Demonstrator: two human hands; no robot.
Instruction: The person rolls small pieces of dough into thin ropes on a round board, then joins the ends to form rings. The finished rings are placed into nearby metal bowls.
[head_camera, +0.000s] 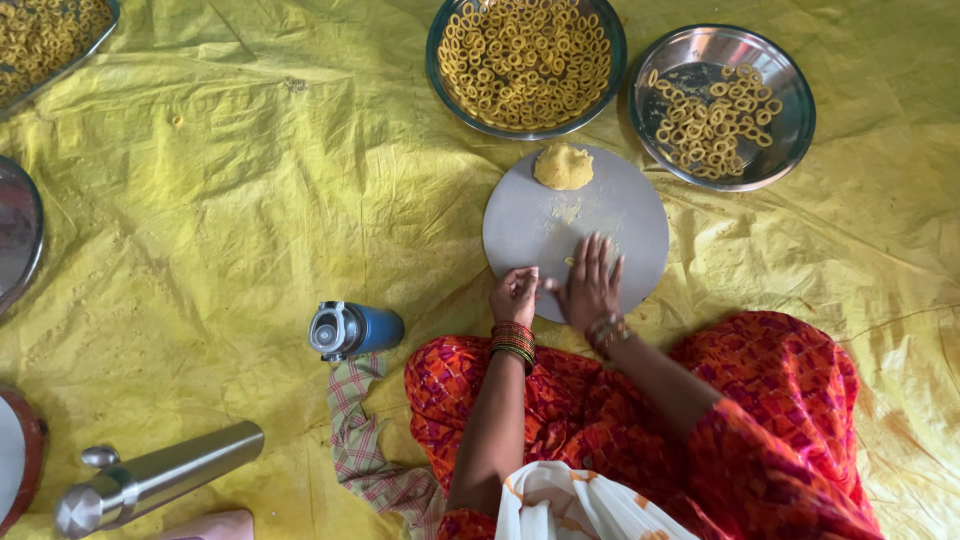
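Right hand (592, 285) laid flat, fingers spread, on near part of round grey board (620, 215) — small dough bit pressed beneath. Left hand (514, 296) loosely curled at board's near edge; anything held cannot be told. Dough lump (563, 166) at far edge. Two steel bowls of dough rings (524, 60) (716, 118) beyond — yellow sheet (250, 200) underneath.

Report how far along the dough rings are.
Done: one bowl full of rings, a second bowl partly filled. In hand: the right hand lies flat on the round board, the left hand closed beside it. Left: a dough lump sits unshaped on the board.
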